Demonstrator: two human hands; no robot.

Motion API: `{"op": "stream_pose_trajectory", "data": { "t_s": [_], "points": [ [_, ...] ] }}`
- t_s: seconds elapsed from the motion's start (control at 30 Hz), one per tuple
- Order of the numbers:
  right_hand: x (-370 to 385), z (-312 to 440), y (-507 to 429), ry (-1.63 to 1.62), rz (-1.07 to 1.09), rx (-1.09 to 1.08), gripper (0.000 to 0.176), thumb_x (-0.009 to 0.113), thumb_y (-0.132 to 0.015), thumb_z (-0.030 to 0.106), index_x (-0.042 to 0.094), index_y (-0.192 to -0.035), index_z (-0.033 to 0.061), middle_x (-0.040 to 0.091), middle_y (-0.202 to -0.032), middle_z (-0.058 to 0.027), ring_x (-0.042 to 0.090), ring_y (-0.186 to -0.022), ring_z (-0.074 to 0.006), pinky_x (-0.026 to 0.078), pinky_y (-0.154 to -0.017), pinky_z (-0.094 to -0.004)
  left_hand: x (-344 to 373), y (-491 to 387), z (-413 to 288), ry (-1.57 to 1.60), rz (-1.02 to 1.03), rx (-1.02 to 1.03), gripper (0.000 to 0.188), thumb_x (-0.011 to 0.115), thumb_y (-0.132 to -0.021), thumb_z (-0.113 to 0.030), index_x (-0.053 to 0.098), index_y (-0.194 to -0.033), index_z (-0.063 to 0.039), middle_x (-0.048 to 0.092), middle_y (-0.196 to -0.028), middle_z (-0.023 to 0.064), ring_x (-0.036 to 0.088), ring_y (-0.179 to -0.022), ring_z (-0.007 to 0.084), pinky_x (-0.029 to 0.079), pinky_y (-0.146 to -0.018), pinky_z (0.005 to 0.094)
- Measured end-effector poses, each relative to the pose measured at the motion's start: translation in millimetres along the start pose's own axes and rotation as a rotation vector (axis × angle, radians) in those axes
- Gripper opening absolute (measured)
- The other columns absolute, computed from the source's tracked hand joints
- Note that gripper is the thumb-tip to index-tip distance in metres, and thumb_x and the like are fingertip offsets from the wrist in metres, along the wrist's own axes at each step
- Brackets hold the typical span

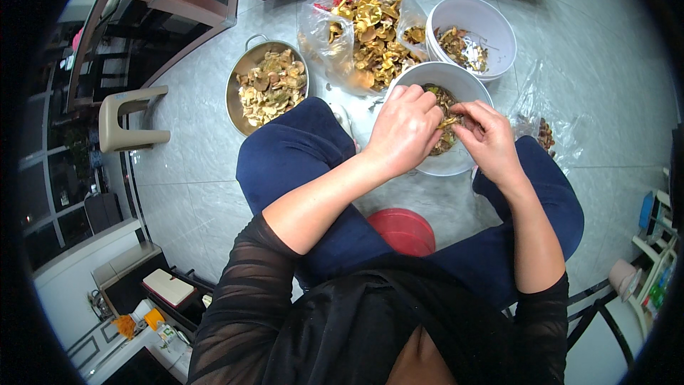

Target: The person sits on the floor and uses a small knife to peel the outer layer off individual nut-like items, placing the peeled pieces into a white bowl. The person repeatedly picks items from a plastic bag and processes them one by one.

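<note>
Over a white bucket [473,81] between my knees, both hands meet at a small yellowish mushroom [448,122]. My right hand [487,136] pinches one end between thumb and fingertips. My left hand [407,125] is curled at the other end, its fingertips partly hidden behind its own back. Below them, dark brown scraps with some green bits [442,145] lie in the bucket. Just beyond, a clear plastic bag [326,48] lies open, full of yellow-brown mushrooms [377,32]. A metal basin [233,104] to the left holds paler mushrooms [272,85].
A second white bucket [499,37] with scraps stands behind the first. At right, another clear plastic bag [569,131] holds brown pieces. A beige plastic stool [115,123] is at left, a red round object [403,232] beneath me. Grey tile floor [197,208] surrounds everything.
</note>
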State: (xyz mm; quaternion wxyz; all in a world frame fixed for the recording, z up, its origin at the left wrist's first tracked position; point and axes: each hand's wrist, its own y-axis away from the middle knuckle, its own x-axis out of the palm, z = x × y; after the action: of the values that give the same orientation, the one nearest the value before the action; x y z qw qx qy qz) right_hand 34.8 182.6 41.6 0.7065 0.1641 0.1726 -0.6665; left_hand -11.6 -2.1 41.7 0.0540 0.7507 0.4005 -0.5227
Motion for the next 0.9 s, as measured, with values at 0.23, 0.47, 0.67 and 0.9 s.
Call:
{"op": "stream_pose_trajectory", "data": {
  "t_s": [0.23, 0.47, 0.67, 0.9],
  "points": [
    [1, -6, 1, -0.089, 0.001, 0.110, 0.013, 0.065, -0.082, 0.002, 0.062, -0.092, -0.0055, 0.058, -0.080, -0.0042, 0.052, -0.067, -0.0079, 0.042, -0.059, -0.0229, -1, -1, -2, 0.002, 0.007, 0.035, 0.021, 0.074, -0.064, -0.012, 0.058, -0.076, -0.006, 0.052, -0.080, 0.0072, 0.052, -0.084, 0.0268, 0.040, -0.075, 0.0392],
    [-7, -21, -3, -0.254, -0.167, 0.221, 0.009, 0.063, -0.089, 0.006, 0.061, -0.091, -0.0019, 0.057, -0.074, 0.0034, 0.048, -0.066, -0.0011, 0.040, -0.059, -0.0190, 3, 4, 1, 0.109, 0.027, -0.080, 0.016, 0.072, -0.069, -0.011, 0.062, -0.080, -0.004, 0.056, -0.080, 0.0085, 0.054, -0.084, 0.0280, 0.042, -0.077, 0.0387],
    [-6, -24, -5, -0.124, -0.210, 0.103, 0.018, 0.059, -0.092, 0.010, 0.063, -0.105, -0.0017, 0.058, -0.081, 0.0024, 0.047, -0.064, -0.0018, 0.040, -0.057, -0.0195, 13, 5, 13, 0.960, 0.204, -0.667, 0.012, 0.068, -0.082, -0.014, 0.067, -0.084, -0.003, 0.064, -0.080, 0.0046, 0.060, -0.078, 0.0167, 0.047, -0.071, 0.0298],
    [-14, -8, -2, -0.640, 0.017, 0.456, 0.029, 0.063, -0.091, 0.016, 0.059, -0.115, 0.0007, 0.054, -0.079, 0.0021, 0.044, -0.057, -0.0022, 0.036, -0.044, -0.0190, 11, 5, 14, 1.370, 0.443, -0.861, 0.015, 0.065, -0.090, -0.018, 0.069, -0.097, -0.005, 0.066, -0.092, -0.0017, 0.057, -0.088, 0.0061, 0.043, -0.083, 0.0213]
  ]
}}
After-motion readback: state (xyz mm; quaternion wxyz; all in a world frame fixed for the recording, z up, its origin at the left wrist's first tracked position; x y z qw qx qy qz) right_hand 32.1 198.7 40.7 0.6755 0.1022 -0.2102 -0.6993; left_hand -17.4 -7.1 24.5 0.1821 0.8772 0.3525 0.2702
